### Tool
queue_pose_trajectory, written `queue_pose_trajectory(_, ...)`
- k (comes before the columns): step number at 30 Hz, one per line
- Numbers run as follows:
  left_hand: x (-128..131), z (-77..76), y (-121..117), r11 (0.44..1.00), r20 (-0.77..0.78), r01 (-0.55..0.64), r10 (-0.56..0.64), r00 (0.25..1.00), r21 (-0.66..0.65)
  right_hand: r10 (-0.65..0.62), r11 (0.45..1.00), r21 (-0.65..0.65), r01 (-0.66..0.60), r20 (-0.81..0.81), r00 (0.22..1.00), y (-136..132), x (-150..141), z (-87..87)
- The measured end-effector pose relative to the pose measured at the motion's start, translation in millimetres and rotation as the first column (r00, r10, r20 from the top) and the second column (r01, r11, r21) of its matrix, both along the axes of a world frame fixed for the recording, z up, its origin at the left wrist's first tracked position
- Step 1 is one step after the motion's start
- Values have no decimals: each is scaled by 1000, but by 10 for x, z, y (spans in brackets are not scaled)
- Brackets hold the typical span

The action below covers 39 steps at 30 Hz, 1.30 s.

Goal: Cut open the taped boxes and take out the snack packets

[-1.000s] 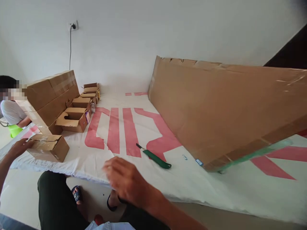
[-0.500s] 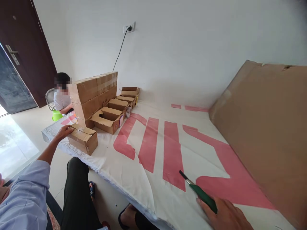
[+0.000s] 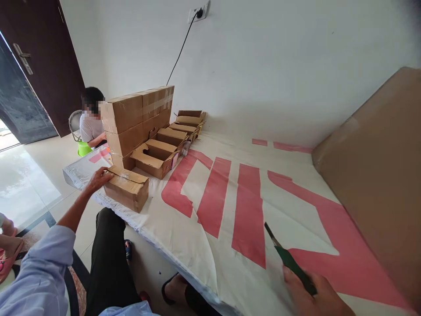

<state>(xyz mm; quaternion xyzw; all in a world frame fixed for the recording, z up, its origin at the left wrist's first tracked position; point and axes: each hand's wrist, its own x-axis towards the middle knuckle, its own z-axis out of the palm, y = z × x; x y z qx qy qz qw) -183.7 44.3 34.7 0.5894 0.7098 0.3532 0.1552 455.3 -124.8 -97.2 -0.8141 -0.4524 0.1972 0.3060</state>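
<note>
Your right hand (image 3: 320, 296) is closed around a green-handled knife (image 3: 295, 266), its blade angled forward and left over the red-and-white cloth (image 3: 184, 237), while your left hand (image 3: 101, 178) lays its fingers on the left end of a taped carton (image 3: 123, 192) near the cloth's front edge; whether they grip it, I cannot tell. Beyond the carton are open boxes (image 3: 148, 166) and a stack of closed boxes (image 3: 128, 115), with another person (image 3: 90, 127) left of the stack.
</note>
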Motion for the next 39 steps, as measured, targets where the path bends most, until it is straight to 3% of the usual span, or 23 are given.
queue_pose_trajectory(3,564,-124,-329,997,-44,78,-77,996,26,39,987,159,-2,-230,972,147,-400,240)
queue_pose_trajectory(7,1340,-211,-753,974,31,226,-226,974,0,275,945,304,-123,-530,802,360,-991,454)
queue_pose_trajectory(11,1734,-242,-936,925,188,379,-373,908,4,374,911,386,-145,-624,686,454,-1297,478)
queue_pose_trajectory(18,1724,-298,-829,865,431,502,-452,781,-2,340,915,396,-78,-653,677,420,-1279,397)
queue_pose_trajectory(25,1640,-258,-663,790,594,612,-486,641,-14,324,911,407,-63,-614,720,450,-1271,421)
queue_pose_trajectory(29,1625,-295,-566,773,618,634,-490,615,-17,309,909,414,-52,-583,751,492,-1248,392)
queue_pose_trajectory(35,1707,-332,-514,752,625,654,-549,555,80,320,907,411,-92,-529,786,569,-1197,390)
queue_pose_trajectory(39,1751,-312,-534,766,633,638,-530,564,73,317,910,403,-95,-530,786,554,-1175,459)
